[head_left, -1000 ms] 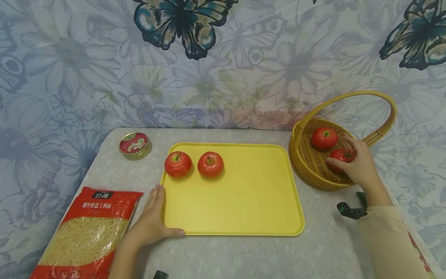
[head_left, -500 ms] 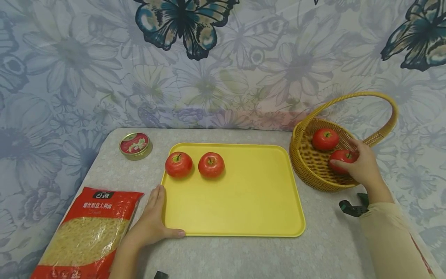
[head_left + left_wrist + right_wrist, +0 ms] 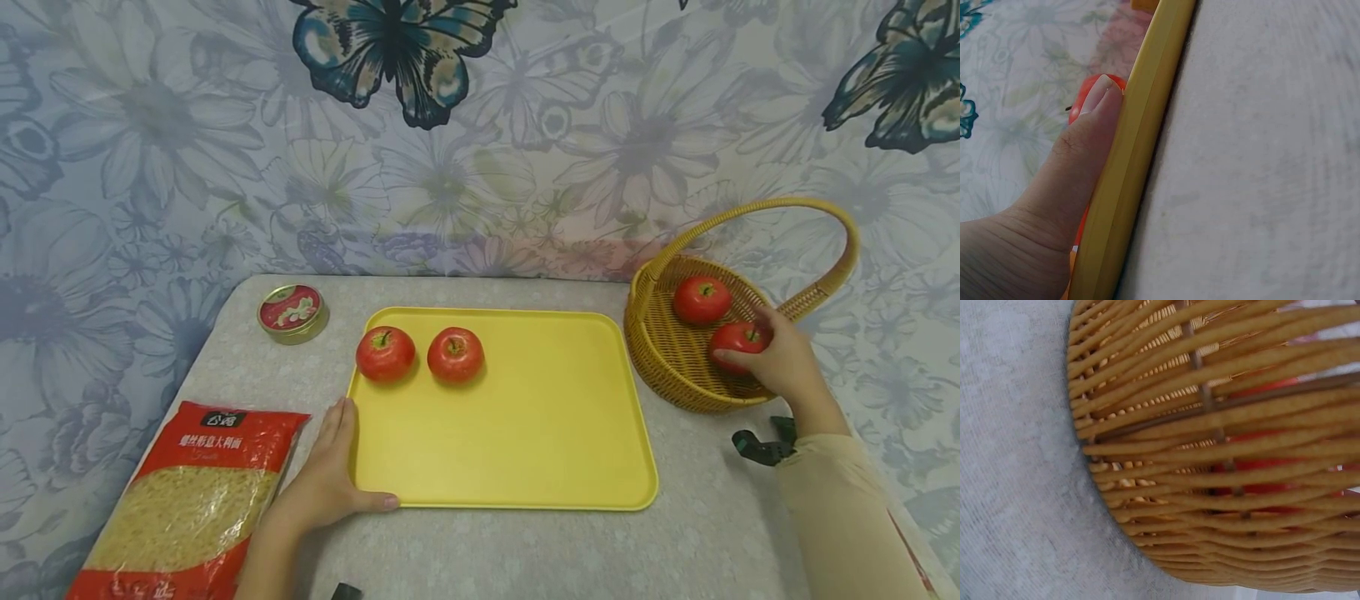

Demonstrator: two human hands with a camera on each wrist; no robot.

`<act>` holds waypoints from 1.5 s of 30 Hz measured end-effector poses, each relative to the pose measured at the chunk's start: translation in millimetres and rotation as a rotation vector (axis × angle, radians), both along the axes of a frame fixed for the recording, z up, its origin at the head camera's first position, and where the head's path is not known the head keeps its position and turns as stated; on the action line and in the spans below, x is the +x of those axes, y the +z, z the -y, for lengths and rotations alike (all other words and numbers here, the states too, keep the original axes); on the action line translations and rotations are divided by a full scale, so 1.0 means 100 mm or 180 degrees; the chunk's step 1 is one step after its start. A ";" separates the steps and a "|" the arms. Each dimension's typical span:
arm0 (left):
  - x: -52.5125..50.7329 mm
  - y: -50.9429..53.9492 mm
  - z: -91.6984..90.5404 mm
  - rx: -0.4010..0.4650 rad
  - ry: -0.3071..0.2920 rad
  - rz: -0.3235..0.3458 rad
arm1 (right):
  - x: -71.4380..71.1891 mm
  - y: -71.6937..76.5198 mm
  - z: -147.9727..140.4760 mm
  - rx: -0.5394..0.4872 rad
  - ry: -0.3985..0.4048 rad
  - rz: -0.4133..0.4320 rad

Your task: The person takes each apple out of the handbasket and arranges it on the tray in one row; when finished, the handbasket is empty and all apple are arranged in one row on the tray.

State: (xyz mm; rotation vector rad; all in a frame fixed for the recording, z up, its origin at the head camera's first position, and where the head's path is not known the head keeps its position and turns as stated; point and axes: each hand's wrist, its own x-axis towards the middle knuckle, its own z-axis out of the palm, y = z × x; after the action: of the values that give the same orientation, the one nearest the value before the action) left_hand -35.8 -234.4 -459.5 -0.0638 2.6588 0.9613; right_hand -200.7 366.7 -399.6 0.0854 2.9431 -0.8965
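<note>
Two red apples, a left one [image 3: 386,354] and a right one [image 3: 455,355], sit at the upper left of a yellow tray [image 3: 555,417]. My left hand [image 3: 324,475] lies along the tray's near left corner, fingers straight on the left side and thumb on the front edge. In the left wrist view the thumb [image 3: 1075,156] rests against the tray wall [image 3: 1132,162]. On the right, a wicker basket [image 3: 641,333] contains an apple [image 3: 702,300] and a second apple [image 3: 731,340], which my right hand [image 3: 787,358] grips between thumb and fingers. Basket weave [image 3: 1166,444] fills the right wrist view.
A red bag of pasta [image 3: 187,500] lies at the front left of the table. Behind it stands a small round tin [image 3: 292,313]. The basket's tall handle [image 3: 817,204] arches beside my right hand. A flower-patterned cloth [image 3: 442,183] hangs behind the table.
My right hand has shifted slightly right and its fingers have settled closer round the apple in the basket. The left hand and the tray look unchanged.
</note>
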 end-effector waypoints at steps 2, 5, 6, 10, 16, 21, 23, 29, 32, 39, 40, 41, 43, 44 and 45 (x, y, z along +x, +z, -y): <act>0.00 0.01 0.00 -0.0007 -0.0010 0.0003 | 0.01 0.01 0.00 0.0032 -0.0023 0.0033; 0.01 0.02 0.00 -0.0036 -0.0012 -0.0004 | 0.02 0.01 0.00 0.0043 -0.0029 0.0067; 0.01 0.02 0.00 -0.0041 -0.0012 -0.0010 | 0.03 0.01 0.00 0.0043 -0.0022 0.0078; 0.01 0.02 0.00 -0.0045 -0.0007 -0.0009 | 0.04 0.02 0.00 0.0022 0.0036 0.0141; 0.01 0.02 0.00 -0.0031 0.0001 -0.0004 | 0.02 0.01 -0.01 0.0183 0.0095 0.0301; 0.01 0.02 0.00 -0.0020 -0.0008 -0.0011 | -0.01 0.01 -0.02 0.0370 0.0174 0.0416; 0.01 0.02 0.00 -0.0001 -0.0013 -0.0020 | -0.01 0.00 -0.02 0.0414 0.0203 0.0454; 0.02 0.03 0.00 -0.0008 -0.0024 -0.0031 | -0.03 -0.02 0.01 0.0348 0.0272 0.0512; 0.02 0.02 0.00 -0.0017 -0.0019 -0.0050 | -0.04 -0.03 0.02 0.0320 0.0278 0.0513; 0.02 0.01 0.00 -0.0018 0.0007 -0.0053 | -0.04 -0.03 0.04 0.0518 0.0311 0.0515; 0.02 0.02 -0.01 -0.0014 0.0012 -0.0048 | -0.04 -0.03 0.04 0.0550 0.0328 0.0513; 0.02 0.02 -0.01 -0.0009 0.0011 -0.0048 | -0.04 -0.03 0.04 0.0567 0.0343 0.0512; 0.02 0.03 -0.01 0.0003 0.0008 -0.0045 | -0.04 -0.03 0.04 0.0601 0.0368 0.0495; 0.02 0.03 -0.01 0.0010 0.0007 -0.0044 | -0.04 -0.03 0.05 0.0604 0.0369 0.0488; 0.02 0.04 -0.01 0.0009 0.0004 -0.0042 | -0.04 -0.04 0.05 0.0614 0.0370 0.0463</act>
State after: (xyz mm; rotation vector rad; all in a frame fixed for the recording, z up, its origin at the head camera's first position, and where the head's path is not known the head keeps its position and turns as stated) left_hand -34.2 -233.5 -455.8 -0.0587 2.6696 0.9693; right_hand -204.4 361.8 -403.1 -0.0110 2.8554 -0.5648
